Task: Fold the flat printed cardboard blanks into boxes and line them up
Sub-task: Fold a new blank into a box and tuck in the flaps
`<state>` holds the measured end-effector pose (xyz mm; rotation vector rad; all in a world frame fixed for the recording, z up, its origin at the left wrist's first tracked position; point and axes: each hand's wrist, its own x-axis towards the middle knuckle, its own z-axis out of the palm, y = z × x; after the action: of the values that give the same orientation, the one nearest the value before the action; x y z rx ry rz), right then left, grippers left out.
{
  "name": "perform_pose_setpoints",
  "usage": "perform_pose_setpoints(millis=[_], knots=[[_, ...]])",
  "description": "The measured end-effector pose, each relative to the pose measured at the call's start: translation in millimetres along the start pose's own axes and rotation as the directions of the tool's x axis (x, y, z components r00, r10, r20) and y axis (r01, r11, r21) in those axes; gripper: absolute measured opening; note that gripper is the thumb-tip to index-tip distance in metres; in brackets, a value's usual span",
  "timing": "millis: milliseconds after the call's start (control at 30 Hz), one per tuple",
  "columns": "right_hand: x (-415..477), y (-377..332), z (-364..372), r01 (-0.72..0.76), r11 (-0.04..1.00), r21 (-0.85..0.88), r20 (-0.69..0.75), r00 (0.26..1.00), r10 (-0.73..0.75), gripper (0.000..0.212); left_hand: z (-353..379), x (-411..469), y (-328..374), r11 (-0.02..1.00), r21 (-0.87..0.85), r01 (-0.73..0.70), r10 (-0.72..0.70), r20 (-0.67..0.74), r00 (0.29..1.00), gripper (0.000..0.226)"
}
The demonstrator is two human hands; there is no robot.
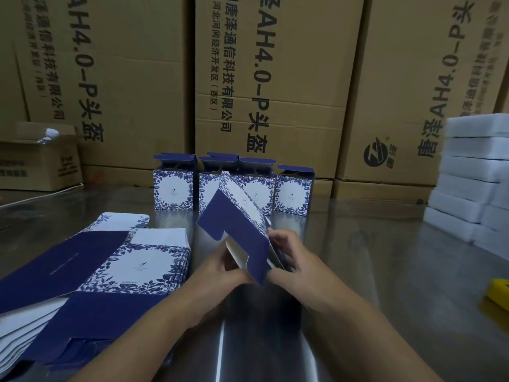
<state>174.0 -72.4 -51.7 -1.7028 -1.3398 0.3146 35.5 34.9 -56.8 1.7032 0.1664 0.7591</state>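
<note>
A blue-and-white floral cardboard blank (237, 216) is held tilted above the shiny table, partly opened into a box shape. My left hand (220, 268) grips its near end from the left, fingers curled under a white flap. My right hand (289, 257) pinches the near right edge. A stack of flat blanks (110, 268) lies at the left. Several folded boxes (173, 186) with open top flaps stand in a row at the back of the table, the rightmost (293, 190) behind the held blank.
Tall brown shipping cartons (275, 78) wall off the back. A small open carton (38, 161) sits at the far left. White foam blocks (473, 172) are stacked at the right. A yellow object (500, 295) lies at the right edge of the metal table (385, 271).
</note>
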Motion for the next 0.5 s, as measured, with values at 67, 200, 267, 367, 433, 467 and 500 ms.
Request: perform_pose_setpoints(millis=[67,200,267,367,433,467,500], knots=[[-0.3,-2.7,4.4,0.004,1.000,-0.013,0.014,1.000,-0.003,0.061,4.2,-1.7,2.3,0.999,-0.009,-0.031,0.031,0.014,0.999,0.048],[0.6,-5.2,10.3,0.041,0.999,-0.015,0.039,0.998,-0.040,0.066,6.9,-2.0,4.0,0.998,-0.040,-0.043,0.045,0.049,0.998,0.058],[2.3,-4.2,9.0,0.048,0.998,-0.038,0.032,0.998,-0.047,0.062,5.4,-1.2,2.4,0.999,-0.040,-0.036,0.037,0.027,0.999,0.054],[2.8,-2.3,7.8,0.064,0.990,-0.124,-0.008,0.998,-0.066,0.059,4.5,0.8,-0.1,0.999,-0.037,-0.008,0.008,0.020,1.000,0.046],[2.7,-2.1,7.4,0.080,0.982,-0.169,-0.053,0.994,-0.091,0.060,1.8,3.3,-2.8,0.997,-0.061,0.044,-0.045,-0.024,0.999,0.043],[2.9,-1.4,6.1,0.080,0.982,-0.170,-0.089,0.991,-0.096,0.060,0.2,4.6,-3.6,0.996,-0.065,0.064,-0.068,-0.052,0.996,0.044],[3.0,-0.6,4.1,0.072,0.983,-0.167,-0.129,0.987,-0.094,0.060,-1.3,6.2,-4.6,0.995,-0.057,0.079,-0.084,-0.080,0.993,0.047]])
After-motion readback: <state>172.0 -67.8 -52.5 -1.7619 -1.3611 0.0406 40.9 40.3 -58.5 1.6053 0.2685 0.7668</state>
